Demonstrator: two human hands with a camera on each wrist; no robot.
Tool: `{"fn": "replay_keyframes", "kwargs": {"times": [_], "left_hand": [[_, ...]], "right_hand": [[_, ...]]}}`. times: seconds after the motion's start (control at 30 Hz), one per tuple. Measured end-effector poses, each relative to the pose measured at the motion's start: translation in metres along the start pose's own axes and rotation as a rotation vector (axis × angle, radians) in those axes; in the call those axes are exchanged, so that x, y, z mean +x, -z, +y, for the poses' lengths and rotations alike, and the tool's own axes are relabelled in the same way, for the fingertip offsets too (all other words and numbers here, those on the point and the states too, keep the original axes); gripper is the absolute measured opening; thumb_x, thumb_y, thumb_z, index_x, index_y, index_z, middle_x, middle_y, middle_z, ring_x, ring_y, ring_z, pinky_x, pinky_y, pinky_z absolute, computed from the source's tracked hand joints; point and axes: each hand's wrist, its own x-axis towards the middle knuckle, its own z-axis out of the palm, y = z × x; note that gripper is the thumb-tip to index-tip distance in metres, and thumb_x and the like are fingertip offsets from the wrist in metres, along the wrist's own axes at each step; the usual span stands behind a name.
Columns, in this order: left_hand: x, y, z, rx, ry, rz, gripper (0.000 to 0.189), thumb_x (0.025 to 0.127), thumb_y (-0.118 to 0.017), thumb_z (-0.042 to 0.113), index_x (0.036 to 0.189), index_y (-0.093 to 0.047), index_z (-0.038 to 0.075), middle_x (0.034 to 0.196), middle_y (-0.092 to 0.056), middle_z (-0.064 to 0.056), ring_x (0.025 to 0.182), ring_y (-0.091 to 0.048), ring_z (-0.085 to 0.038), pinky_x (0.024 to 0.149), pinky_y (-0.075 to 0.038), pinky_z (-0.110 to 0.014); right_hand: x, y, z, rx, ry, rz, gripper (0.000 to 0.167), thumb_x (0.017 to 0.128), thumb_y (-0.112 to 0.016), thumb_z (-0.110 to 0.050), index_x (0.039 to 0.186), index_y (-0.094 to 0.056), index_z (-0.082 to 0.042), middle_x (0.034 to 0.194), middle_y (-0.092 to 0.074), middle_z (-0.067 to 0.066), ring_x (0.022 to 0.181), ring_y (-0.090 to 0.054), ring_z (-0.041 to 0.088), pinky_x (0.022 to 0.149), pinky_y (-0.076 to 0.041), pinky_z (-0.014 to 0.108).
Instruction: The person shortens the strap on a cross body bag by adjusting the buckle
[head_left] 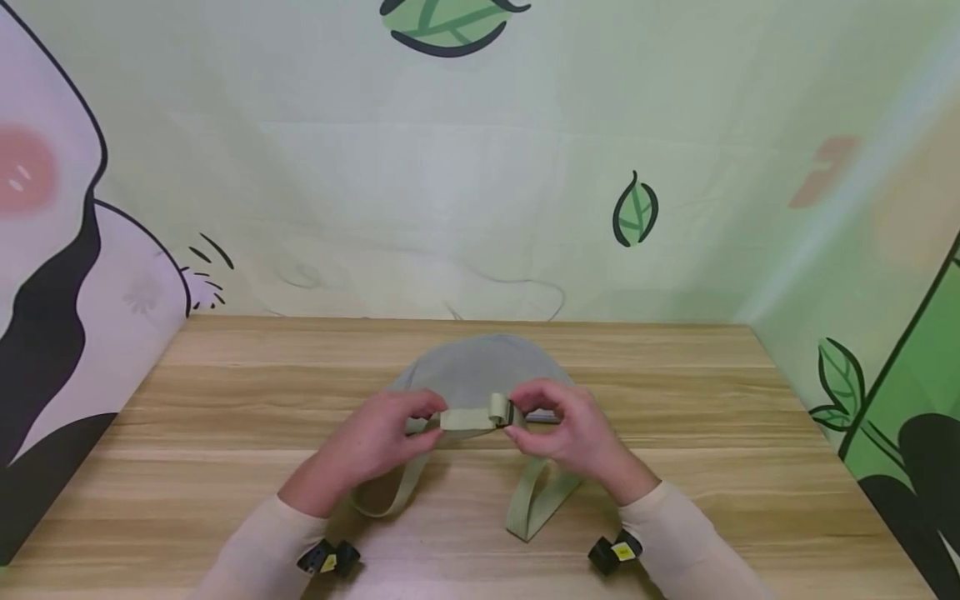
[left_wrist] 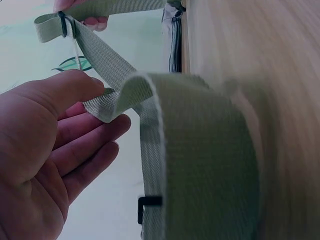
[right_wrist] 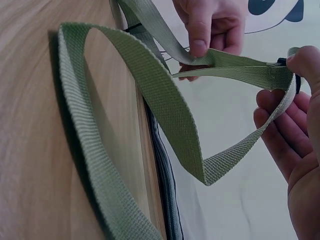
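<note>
A grey bag with a rounded top lies on the wooden table, partly hidden behind both hands. Its pale green webbing strap is stretched between them. My left hand pinches one end of this stretch between thumb and fingers. At the other end, my right hand pinches the strap at a dark slider buckle, where a small loop of webbing sticks up. Slack strap curves close to the left wrist camera, with a second dark fitting on it. In the right wrist view, another slack loop hangs down.
The wooden table meets a pale green printed wall at its back edge. A zipper runs along the bag. Black wrist cameras are strapped on both sleeves, the right one just above the tabletop.
</note>
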Motion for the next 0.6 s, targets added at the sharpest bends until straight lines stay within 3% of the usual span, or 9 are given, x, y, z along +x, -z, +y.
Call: {"fn": "replay_keyframes", "kwargs": {"times": [0.13,0.37,0.6], "left_hand": [[-0.0039,0.0018,-0.0043,0.008,0.008,0.002,0.015,0.095,-0.080,0.010,0.110,-0.077,0.011,0.107,-0.082,-0.004,0.098,-0.079,-0.023,0.088,-0.066,-0.040],[-0.0073,0.0056,-0.0057,0.033,0.030,0.008,0.016,0.095,-0.080,0.009,0.111,-0.077,0.011,0.107,-0.082,-0.004,0.099,-0.079,-0.023,0.088,-0.066,-0.042],[-0.0107,0.0094,-0.0109,0.028,0.045,0.012,0.016,0.094,-0.080,0.008,0.109,-0.078,0.012,0.105,-0.083,-0.003,0.098,-0.080,-0.023,0.086,-0.066,-0.041]], "right_hand": [[-0.0002,0.0009,0.0001,0.008,0.008,0.003,0.029,0.082,-0.085,0.009,0.107,-0.072,0.003,0.098,-0.079,0.015,0.093,-0.073,0.009,0.084,-0.067,0.041],[-0.0012,-0.0010,0.0041,0.020,0.044,0.005,0.031,0.080,-0.085,0.012,0.106,-0.071,0.003,0.096,-0.078,0.015,0.092,-0.073,0.009,0.081,-0.067,0.045],[-0.0010,-0.0016,0.0074,0.077,0.042,0.029,0.031,0.080,-0.083,0.014,0.107,-0.070,0.005,0.093,-0.077,0.018,0.093,-0.071,0.005,0.084,-0.065,0.031]]}}
